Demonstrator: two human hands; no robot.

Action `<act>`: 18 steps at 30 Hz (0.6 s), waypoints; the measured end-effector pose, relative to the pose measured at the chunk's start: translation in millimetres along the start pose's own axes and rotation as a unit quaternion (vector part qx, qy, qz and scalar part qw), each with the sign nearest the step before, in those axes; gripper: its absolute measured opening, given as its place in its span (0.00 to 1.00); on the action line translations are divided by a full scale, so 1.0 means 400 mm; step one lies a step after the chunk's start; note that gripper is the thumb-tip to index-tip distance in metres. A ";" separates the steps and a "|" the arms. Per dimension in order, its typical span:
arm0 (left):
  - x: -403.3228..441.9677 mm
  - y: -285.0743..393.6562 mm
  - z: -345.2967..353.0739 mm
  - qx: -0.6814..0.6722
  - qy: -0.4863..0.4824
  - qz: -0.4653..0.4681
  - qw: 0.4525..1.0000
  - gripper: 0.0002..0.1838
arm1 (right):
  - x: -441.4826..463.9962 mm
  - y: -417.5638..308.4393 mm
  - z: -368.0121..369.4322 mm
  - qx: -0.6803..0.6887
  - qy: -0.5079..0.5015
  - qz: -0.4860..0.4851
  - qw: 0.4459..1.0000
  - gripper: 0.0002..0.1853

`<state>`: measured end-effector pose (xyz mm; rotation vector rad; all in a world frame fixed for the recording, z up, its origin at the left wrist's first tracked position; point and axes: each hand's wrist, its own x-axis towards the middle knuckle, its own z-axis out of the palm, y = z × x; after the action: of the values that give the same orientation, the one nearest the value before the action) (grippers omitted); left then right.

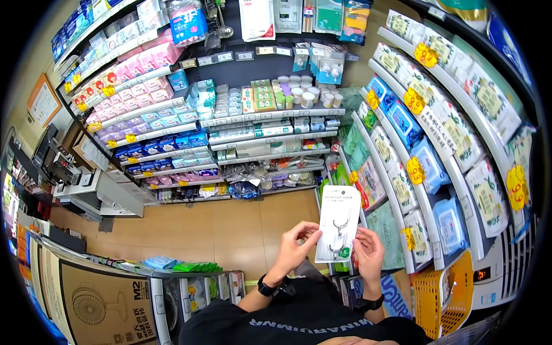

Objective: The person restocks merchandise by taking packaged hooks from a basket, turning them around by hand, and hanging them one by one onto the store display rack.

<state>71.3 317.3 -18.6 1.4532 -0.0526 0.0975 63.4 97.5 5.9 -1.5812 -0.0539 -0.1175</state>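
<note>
A white blister pack of adhesive hooks (338, 215) is held upright in front of my chest, its printed front facing me. Two hooks show through the clear plastic, with a green round label at the lower right corner. My left hand (296, 244) pinches the pack's left edge between thumb and fingers. On the opposite edge, my right hand (368, 250) grips it the same way. Both wrists wear dark bands. Similar hanging packs (328, 63) are on the back wall display.
Shelves of tissue and wipe packs (428, 164) rise close on my right. Pads and small boxes fill the shelves (167, 144) ahead and left. A yellow basket (443, 299) stands at lower right, a fan carton (98, 305) at lower left. Tiled floor (230, 230) lies between.
</note>
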 end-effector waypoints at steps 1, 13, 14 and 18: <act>0.019 -0.001 -0.003 0.002 0.004 0.005 1.000 0.10 | 0.024 0.009 0.001 -0.006 -0.011 -0.001 1.000 0.17; 0.378 -0.006 -0.005 0.048 0.036 0.030 0.998 0.10 | 0.423 0.062 0.028 0.004 -0.042 -0.042 0.998 0.16; 0.411 -0.004 -0.001 0.048 0.040 0.028 0.998 0.10 | 0.459 0.064 0.026 0.004 -0.045 -0.047 0.998 0.16; 0.532 -0.014 0.010 0.043 0.055 0.039 0.997 0.10 | 0.597 0.080 0.025 0.021 -0.065 -0.049 0.996 0.16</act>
<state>283.5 320.1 -3.4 1.5295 -0.0147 0.2460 304.3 97.6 -0.1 -1.5430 -0.2345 -0.0889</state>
